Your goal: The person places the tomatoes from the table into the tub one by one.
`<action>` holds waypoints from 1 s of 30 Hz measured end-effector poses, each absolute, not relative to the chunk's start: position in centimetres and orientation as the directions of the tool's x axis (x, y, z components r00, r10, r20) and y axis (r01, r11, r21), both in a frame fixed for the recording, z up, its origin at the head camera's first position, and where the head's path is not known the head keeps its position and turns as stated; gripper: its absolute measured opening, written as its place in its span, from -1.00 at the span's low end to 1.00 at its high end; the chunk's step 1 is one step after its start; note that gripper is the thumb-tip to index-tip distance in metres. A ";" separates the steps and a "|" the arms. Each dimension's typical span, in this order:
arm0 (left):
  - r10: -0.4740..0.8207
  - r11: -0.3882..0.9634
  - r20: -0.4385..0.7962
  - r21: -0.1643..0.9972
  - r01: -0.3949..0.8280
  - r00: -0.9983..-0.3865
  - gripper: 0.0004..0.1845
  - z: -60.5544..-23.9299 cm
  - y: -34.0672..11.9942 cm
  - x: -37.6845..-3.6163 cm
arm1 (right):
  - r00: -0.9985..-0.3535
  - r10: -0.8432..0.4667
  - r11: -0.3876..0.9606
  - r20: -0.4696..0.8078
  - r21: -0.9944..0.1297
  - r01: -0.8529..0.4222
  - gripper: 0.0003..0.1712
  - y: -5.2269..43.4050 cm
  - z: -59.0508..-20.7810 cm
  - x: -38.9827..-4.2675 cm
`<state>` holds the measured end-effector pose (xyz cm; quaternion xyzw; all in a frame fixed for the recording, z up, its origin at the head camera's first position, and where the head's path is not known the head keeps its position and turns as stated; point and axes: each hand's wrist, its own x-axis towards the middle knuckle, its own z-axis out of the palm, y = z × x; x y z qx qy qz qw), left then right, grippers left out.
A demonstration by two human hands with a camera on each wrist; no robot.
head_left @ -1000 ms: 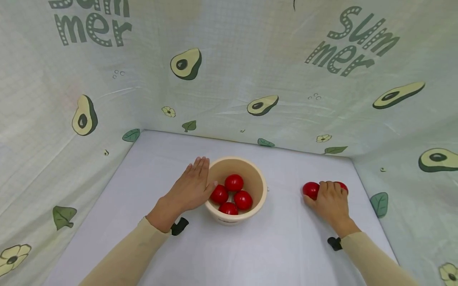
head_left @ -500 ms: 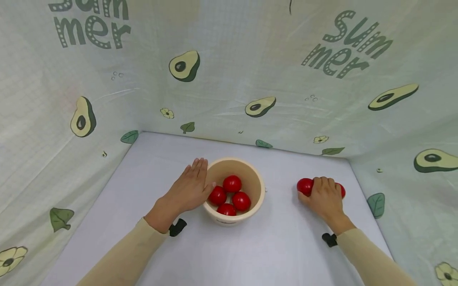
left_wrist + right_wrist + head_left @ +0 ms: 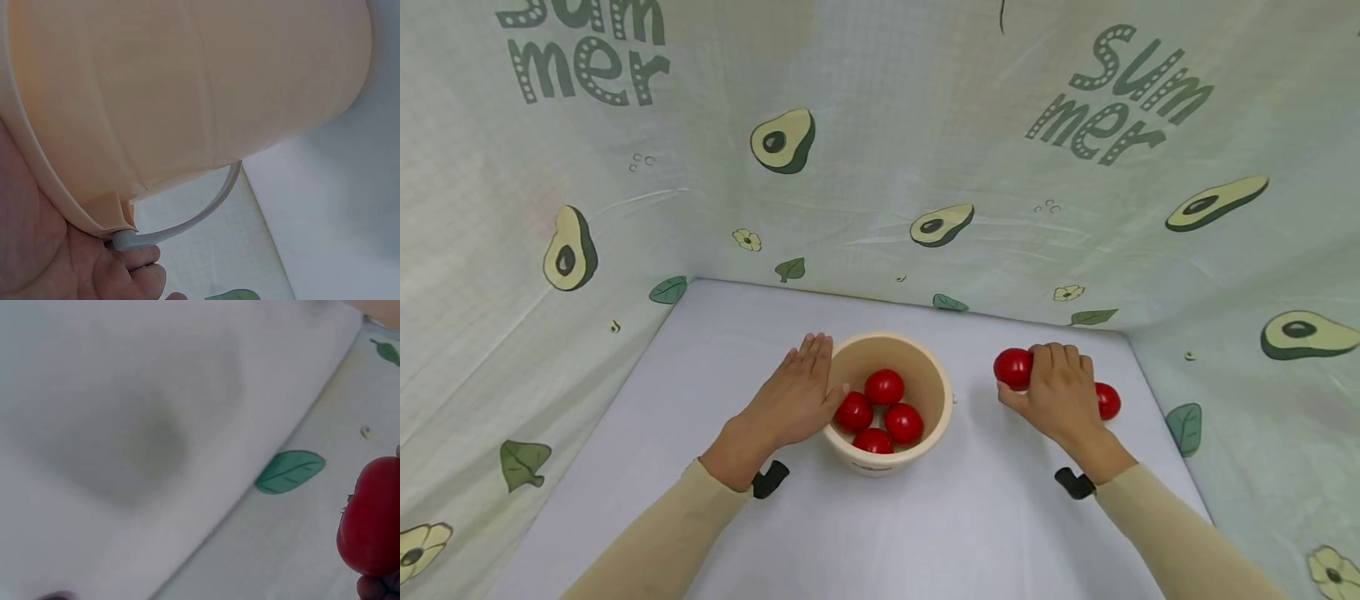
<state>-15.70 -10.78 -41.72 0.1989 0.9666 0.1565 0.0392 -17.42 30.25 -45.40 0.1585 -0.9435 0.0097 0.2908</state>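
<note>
— Lifted since a second ago: right hand [image 3: 1060, 392], up off the white tabletop [image 3: 985, 517] and shifted toward the bucket, fingers curled round one red tomato [image 3: 1013, 367].

— And the tomato it covered before?

— Left lying on the tabletop near the far right corner, second tomato [image 3: 1107, 401], just beside the right hand's outer edge, half hidden behind it.

— Right wrist view?

— Held tomato [image 3: 372, 515] at the right border, a fingertip under it, blurred tabletop and a printed leaf beyond.

— Left hand?

— Unmoved. Left hand [image 3: 793, 400] flat against the near-left wall of the cream bucket [image 3: 934, 379], fingers straight, thumb at the rim. Grey handle [image 3: 194, 215] hanging down beside the palm in the left wrist view.

— Inside the bucket?

— Four tomatoes [image 3: 880, 408], packed close, touching. Bucket around mid-table. Avocado-print cloth walls [image 3: 880, 167] on three sides.
</note>
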 end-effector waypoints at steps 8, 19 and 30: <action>0.395 0.873 -0.012 0.317 0.371 -0.918 -0.12 -41.9 -10.9 -15.7 | -0.682 -0.352 0.903 0.641 0.040 -0.428 -0.20 25.0 -39.7 -17.8; 0.409 0.886 0.003 0.237 0.398 -0.913 -0.15 -41.9 -11.0 -15.7 | -0.602 -0.514 0.784 0.612 0.049 -0.619 -0.30 16.0 -39.7 -16.3; 0.400 0.891 0.000 0.234 0.389 -0.916 -0.16 -41.9 -11.0 -15.8 | -0.659 -0.549 0.785 0.514 0.048 -0.618 -0.28 14.1 -41.7 -15.7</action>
